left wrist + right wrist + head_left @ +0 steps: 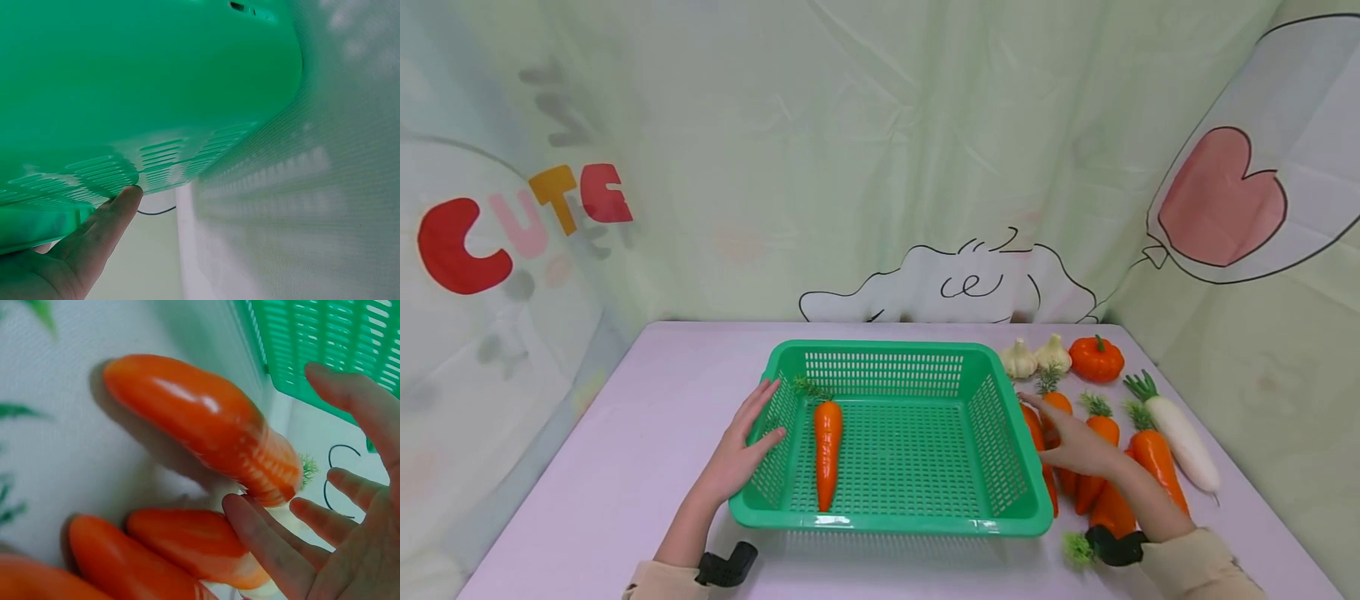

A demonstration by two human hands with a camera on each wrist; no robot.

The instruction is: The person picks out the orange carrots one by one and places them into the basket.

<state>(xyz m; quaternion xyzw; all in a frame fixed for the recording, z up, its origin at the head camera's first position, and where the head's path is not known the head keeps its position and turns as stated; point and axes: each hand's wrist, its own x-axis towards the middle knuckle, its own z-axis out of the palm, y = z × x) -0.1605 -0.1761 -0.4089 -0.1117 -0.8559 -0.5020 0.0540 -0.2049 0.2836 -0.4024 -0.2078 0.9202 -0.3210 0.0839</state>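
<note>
A green plastic basket with slotted walls is in the middle of the head view, and one carrot lies inside at its left. My left hand is at the basket's left side, with fingers extended and the thumb over the rim. The left wrist view shows a straight finger against the slotted wall. Beyond the right rim, my right hand is spread above several carrots. In the right wrist view its thumb is near the basket wall, and its fingers hold nothing.
Two garlic bulbs and an orange pumpkin sit at the back right of the table. A white radish lies near the right edge. A printed curtain hangs behind.
</note>
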